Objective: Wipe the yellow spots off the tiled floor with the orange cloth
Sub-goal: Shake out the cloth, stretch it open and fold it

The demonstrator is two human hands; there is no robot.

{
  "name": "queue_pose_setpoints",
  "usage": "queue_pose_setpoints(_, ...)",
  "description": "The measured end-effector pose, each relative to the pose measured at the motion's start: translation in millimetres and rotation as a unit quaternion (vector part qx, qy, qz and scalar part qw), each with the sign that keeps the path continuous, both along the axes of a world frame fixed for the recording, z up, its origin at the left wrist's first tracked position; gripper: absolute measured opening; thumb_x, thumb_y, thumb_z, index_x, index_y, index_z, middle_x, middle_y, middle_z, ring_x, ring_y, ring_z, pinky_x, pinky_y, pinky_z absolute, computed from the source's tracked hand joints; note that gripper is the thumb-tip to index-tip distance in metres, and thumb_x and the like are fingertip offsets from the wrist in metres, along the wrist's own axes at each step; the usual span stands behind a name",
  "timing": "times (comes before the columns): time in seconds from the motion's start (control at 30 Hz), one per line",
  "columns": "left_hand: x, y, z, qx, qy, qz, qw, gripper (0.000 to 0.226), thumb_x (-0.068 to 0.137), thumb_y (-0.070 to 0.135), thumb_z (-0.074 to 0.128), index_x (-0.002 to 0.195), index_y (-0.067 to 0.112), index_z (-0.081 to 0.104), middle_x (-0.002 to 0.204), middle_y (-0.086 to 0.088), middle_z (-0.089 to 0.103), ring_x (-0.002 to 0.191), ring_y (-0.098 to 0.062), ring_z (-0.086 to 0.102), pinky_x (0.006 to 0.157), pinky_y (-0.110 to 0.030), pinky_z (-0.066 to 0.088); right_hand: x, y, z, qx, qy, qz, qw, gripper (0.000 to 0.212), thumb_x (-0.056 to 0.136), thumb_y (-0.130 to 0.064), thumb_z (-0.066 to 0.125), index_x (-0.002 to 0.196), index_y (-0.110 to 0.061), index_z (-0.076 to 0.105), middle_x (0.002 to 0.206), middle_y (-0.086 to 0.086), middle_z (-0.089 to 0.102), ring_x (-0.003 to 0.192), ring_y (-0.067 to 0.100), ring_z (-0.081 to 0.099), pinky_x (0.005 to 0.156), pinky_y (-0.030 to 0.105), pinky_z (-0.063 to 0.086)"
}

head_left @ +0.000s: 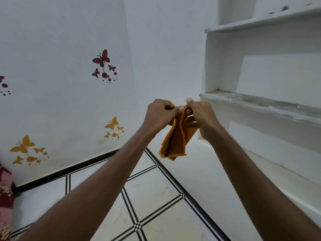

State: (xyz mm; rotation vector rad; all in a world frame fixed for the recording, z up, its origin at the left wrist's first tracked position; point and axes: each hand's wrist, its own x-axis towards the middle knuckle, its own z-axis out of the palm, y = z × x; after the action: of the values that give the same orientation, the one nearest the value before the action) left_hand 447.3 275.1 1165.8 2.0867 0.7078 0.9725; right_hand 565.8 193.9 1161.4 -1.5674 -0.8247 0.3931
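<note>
Head view showed both hands raised, pinching the cloth at its top. Left hand and right hand gripped it side by side; folds hung above the floor.

Patterned red fabric cut off at left edge; dark items on top shelf, upper right, too blurred to identify.

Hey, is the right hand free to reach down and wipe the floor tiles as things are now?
Probably not yet: the right hand and left hand both pinch the orange cloth up in the air, well above the tiled floor. Nothing blocks the way down.
</note>
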Motion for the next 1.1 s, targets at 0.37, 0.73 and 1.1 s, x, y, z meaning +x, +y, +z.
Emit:
queue_pose_setpoints(0.37,-81.5,-62.6,38.1,0.019,0.017,-0.213,0.977,0.012,0.089,0.01,0.071,0.098,0.003,0.073,0.085,-0.012,0.075,0.075,-0.017,0.075,0.067,-0.023,0.058,-43.0,-117.1,-33.7,0.119,0.131,-0.152,0.972,0.046,0.102,-0.042,0.048,0.098,-0.003,0.071,0.097,0.02,0.075,0.099,0.039,0.073,0.076,0.037,0.06)
queue_pose_setpoints(0.73,-91.8,-153.3,4.2,-0.11,0.093,-0.286,0.947,0.016,0.091,0.008,0.066,0.1,-0.004,0.072,0.085,-0.013,0.072,0.071,-0.019,0.072,0.058,-0.022,0.056,-131.6,-268.4,-110.4,0.224,0.461,0.035,0.858,0.093,0.083,-0.09,0.031,0.142,-0.022,0.058,0.141,0.023,0.06,0.129,0.054,0.054,0.109,0.069,0.038)
queue_pose_setpoints(1.1,-63.2,-386.6,-109.9,-0.242,0.187,-0.472,0.827,0.028,0.097,0.026,0.061,0.113,0.006,0.07,0.109,-0.014,0.074,0.094,-0.025,0.075,0.088,-0.037,0.06,-217.0,-566.0,-138.6,0.157,0.388,-0.274,0.866,0.035,0.1,-0.036,0.053,0.126,-0.015,0.061,0.105,0.017,0.078,0.107,0.042,0.068,0.085,0.055,0.055)
